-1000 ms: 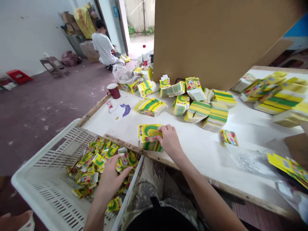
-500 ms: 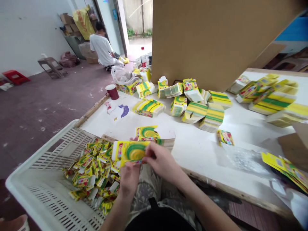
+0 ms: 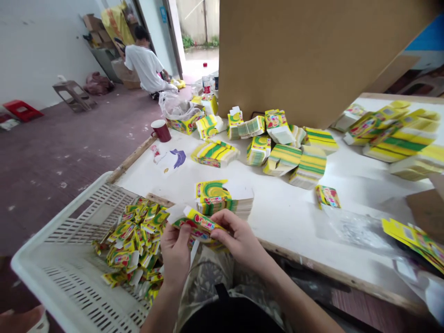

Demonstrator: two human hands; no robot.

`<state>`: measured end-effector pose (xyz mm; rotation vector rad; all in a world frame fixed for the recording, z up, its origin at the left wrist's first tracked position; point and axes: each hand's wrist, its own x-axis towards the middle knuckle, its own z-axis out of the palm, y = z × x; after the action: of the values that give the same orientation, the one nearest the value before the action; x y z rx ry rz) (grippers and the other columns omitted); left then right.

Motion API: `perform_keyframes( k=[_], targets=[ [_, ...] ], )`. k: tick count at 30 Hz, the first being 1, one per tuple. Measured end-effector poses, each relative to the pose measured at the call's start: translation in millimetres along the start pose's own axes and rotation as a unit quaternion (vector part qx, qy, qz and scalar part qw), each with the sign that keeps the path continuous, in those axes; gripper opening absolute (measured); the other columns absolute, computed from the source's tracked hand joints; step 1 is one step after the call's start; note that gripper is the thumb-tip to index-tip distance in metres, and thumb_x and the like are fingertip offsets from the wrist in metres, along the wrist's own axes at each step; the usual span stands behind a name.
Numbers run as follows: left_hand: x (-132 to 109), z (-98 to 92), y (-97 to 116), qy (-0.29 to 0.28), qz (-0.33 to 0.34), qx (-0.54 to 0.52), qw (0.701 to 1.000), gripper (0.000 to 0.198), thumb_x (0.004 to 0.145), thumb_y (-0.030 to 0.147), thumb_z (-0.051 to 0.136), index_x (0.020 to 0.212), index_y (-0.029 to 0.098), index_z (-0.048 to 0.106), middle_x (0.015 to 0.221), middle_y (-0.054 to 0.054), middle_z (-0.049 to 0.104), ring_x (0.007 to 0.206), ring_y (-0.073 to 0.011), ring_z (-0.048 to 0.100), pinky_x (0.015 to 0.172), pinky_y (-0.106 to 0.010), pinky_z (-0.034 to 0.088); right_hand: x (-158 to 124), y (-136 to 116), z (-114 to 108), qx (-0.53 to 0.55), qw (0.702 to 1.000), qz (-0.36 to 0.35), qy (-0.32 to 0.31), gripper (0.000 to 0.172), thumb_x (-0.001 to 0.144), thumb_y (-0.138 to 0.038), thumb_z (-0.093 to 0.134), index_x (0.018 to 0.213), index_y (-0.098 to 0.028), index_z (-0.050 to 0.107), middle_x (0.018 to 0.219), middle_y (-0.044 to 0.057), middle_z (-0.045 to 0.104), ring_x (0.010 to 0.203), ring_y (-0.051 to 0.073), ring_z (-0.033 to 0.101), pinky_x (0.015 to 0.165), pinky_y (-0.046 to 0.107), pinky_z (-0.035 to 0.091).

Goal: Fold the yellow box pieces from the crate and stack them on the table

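Pinching a yellow-green carton (image 3: 198,223), left hand (image 3: 176,253) and right hand (image 3: 240,239) fingers (image 3: 224,217) hovered by the white table (image 3: 287,217), maroon floor (image 3: 69,148) beyond.

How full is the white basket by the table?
Partly full: the basket holds a heap of yellow-green boxes at its table end; the rest of its slatted floor shows.

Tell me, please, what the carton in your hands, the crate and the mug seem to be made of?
The carton looks like thin printed card, slightly glossy: flat-folded, white flaps. The crate looks like white moulded plastic, with slotted walls. The mug seems glazed ceramic, red with a white inside; enamel is possible.
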<state>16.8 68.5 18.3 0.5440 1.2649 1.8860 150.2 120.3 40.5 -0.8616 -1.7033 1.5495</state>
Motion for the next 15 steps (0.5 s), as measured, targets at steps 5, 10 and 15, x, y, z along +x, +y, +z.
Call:
perform_keyframes(
  k=[5, 10, 15],
  targets=[
    [9.4, -26.9, 18.2, -0.095, -0.003, 0.104, 0.990, 0.031, 0.083, 0.042, 0.064, 0.105, 0.021, 0.068, 0.103, -0.003, 0.072, 0.099, -0.0174, 0.065, 0.092, -0.027, 0.048, -3.1, -8.2, -26.5, -0.155, 0.986, -0.060, -0.017, 0.011, 0.085, -0.010, 0.059, 0.087, -0.019, 0.065, 0.078, 0.000, 0.065, 0.073, 0.014, 0.058, 0.068, 0.024, 0.042],
    [12.3, -32.8, 47.3, -0.278, 0.019, 0.280, 0.919, 0.096, 0.060, 0.063, 0.074, 0.139, 0.021, 0.038, 0.144, -0.013, 0.045, 0.132, -0.0335, 0.041, 0.111, -0.046, 0.031, -7.6, -16.9, -28.8, -0.359, 0.912, -0.138, -0.142, 0.014, 0.089, -0.017, 0.058, 0.093, -0.023, 0.070, 0.084, 0.004, 0.067, 0.084, 0.019, 0.057, 0.076, 0.032, 0.041],
    [4.1, -12.1, 34.6, -0.390, -0.064, 0.433, 0.810, 0.060, 0.066, 0.034, 0.079, 0.120, 0.023, 0.052, 0.117, -0.006, 0.064, 0.110, -0.0279, 0.059, 0.095, -0.041, 0.045, -13.4, -16.6, -17.8, -0.381, 0.900, -0.178, -0.116, 0.029, 0.085, -0.022, 0.065, 0.113, -0.024, 0.062, 0.102, 0.006, 0.064, 0.097, 0.023, 0.053, 0.088, 0.037, 0.041]
  ],
)
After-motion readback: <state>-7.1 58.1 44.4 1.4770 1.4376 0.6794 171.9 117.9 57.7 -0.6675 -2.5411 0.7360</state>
